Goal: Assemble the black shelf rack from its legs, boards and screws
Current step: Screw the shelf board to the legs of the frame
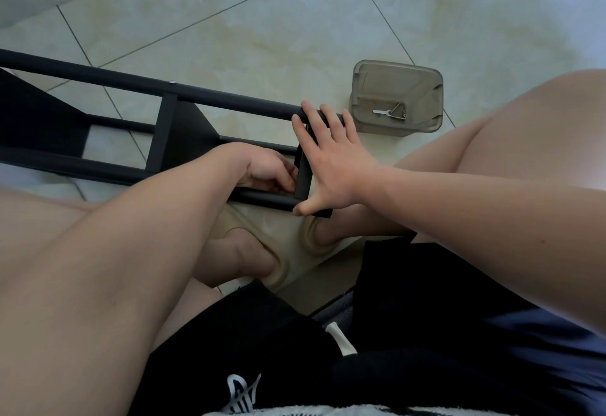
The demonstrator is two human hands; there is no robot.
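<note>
on the pale tiled floor [295, 21], between the seated person's bare knees, the black shelf rack [170, 126] lies on its side, running off toward the left. i count three long round legs [229, 102] showing and two flat boards [183, 140] fixed across them, with one small screw head [171, 81] visible on the top leg.

the right hand [331, 159] is spread flat and wide over the rack's near end: its fingertips [306, 110] rest on the upper leg, its thumb touches the lower leg's end, and the end crosspiece [303, 179] sits under the palm. it grips nothing. the left hand [269, 169] is tucked just inside that crosspiece, beside the right palm, fingers curled narrow against the lower leg; whether they pinch something small i cannot tell.

just beyond the right fingertips stands one clear plastic box [398, 100], apart from the rack, with a few small metal fittings [392, 112] lying in it; their exact count is too small to make out.

below the hands are two feet in two beige slippers [314, 235], and black shorts [262, 350].
</note>
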